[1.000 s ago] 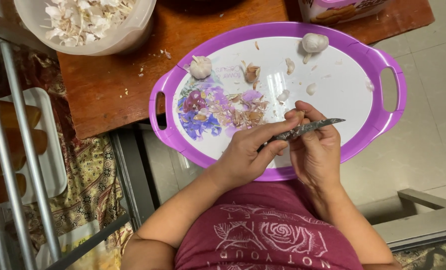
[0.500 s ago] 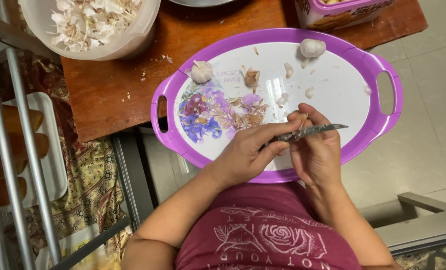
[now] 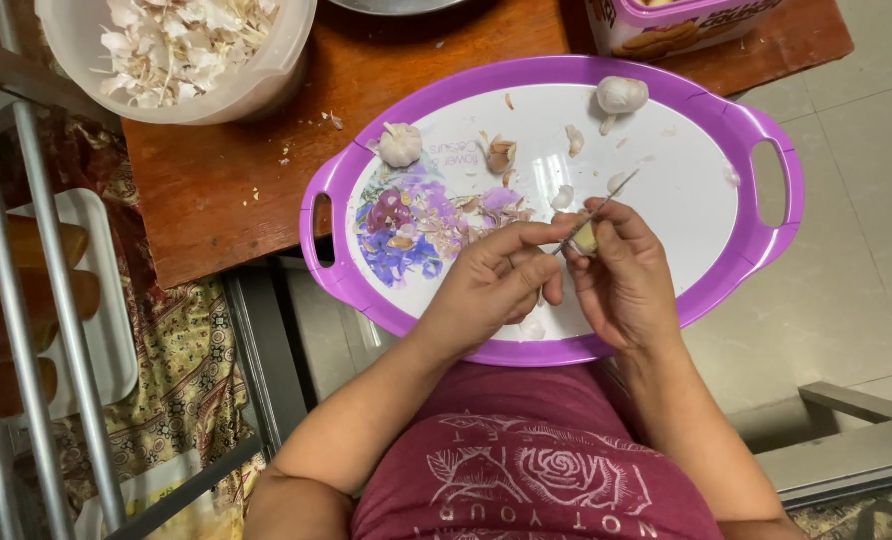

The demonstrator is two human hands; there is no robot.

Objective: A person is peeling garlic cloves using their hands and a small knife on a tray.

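My left hand and my right hand meet over the near part of a purple oval tray with a white flowered middle. The left hand's fingers close on a thin knife whose blade points up and to the right. My right hand pinches a small yellowish garlic clove against the blade. Two whole garlic bulbs lie on the tray, one at the left and one at the far edge. Loose peels are scattered between them.
The tray rests on a brown wooden table. A pale bowl of garlic skins stands at the back left, a purple-rimmed container at the back right. Grey metal rails and a white tray are at the left.
The knife blade has swung from nearly level to pointing up and to the right. Both hands have stayed together over the tray's near edge.
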